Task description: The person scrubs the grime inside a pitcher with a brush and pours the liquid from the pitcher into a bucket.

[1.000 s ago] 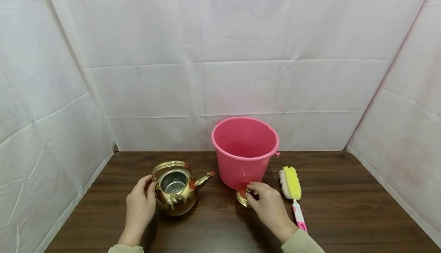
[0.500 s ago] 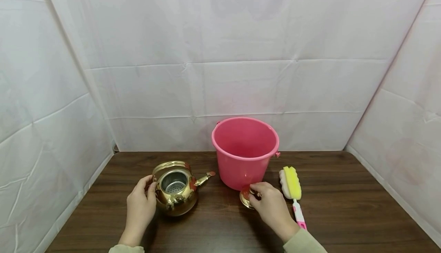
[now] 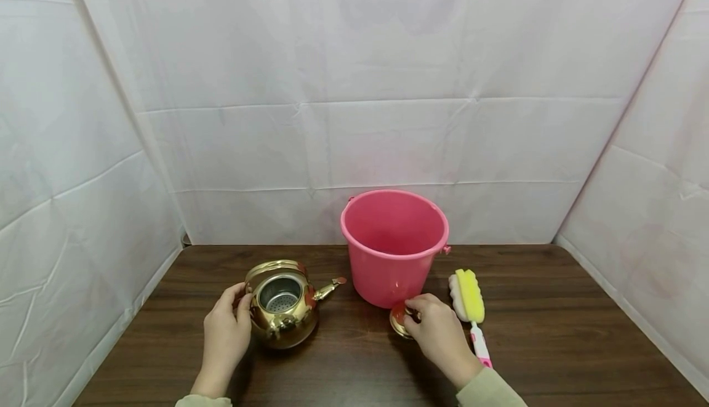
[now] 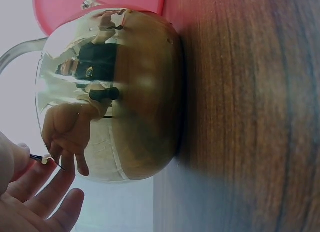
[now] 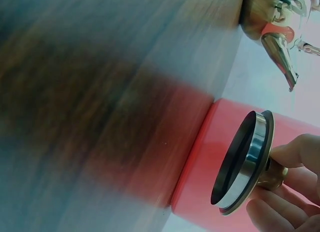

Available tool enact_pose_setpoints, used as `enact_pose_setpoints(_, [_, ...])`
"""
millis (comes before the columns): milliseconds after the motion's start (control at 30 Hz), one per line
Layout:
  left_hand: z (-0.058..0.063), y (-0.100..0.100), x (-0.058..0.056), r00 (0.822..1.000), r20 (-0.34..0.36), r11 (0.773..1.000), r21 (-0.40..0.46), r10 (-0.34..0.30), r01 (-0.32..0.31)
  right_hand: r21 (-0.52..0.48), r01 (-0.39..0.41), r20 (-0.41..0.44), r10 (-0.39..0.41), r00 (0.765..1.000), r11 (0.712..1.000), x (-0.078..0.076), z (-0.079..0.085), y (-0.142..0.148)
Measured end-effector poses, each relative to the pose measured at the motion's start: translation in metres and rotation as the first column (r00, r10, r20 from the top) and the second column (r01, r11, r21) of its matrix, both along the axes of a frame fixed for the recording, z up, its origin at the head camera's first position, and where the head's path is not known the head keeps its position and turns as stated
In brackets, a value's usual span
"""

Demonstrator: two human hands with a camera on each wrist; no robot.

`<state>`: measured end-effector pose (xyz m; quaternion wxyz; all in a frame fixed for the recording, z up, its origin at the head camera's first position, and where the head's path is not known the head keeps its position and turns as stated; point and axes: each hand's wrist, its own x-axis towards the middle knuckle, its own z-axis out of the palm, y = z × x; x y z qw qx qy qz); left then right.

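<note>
A shiny gold kettle [image 3: 285,327] stands uncovered on the left of the table, a perforated strainer [image 3: 281,300] inside its mouth. Its spout points right, toward the pink bucket. My left hand [image 3: 226,333] pinches the kettle's handle near its left end; the left wrist view shows thumb and fingers [image 4: 47,197] beside the kettle's mirror-like body. With my right hand [image 3: 439,334] I hold the gold lid [image 5: 245,164] by its knob, in front of the bucket. In the right wrist view the lid is clear of the table, its steel rim facing down toward the wood.
The pink bucket [image 3: 382,278] stands upright at the back, between kettle and brush. A yellow and white sponge brush [image 3: 471,296] with a pink-white handle lies to the right of my right hand. White cloth walls [image 3: 382,117] enclose the brown wooden table [image 3: 554,333].
My right hand has shifted slightly to the right and toward me with the lid. My left hand and the kettle have stayed in place.
</note>
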<state>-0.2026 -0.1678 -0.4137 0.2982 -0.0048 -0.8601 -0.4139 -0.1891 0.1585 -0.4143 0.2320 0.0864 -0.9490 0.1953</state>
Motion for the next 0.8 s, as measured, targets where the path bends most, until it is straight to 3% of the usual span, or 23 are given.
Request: enact_pose_setpoints(800, [-0.0049,-0.0006,-0.0018,0.998,-0.054,1.000,-0.005,0.015,-0.015,0.039,0.037,0.114,-0.041,0.993,0.999,-0.0032,-0.0041,0.0059])
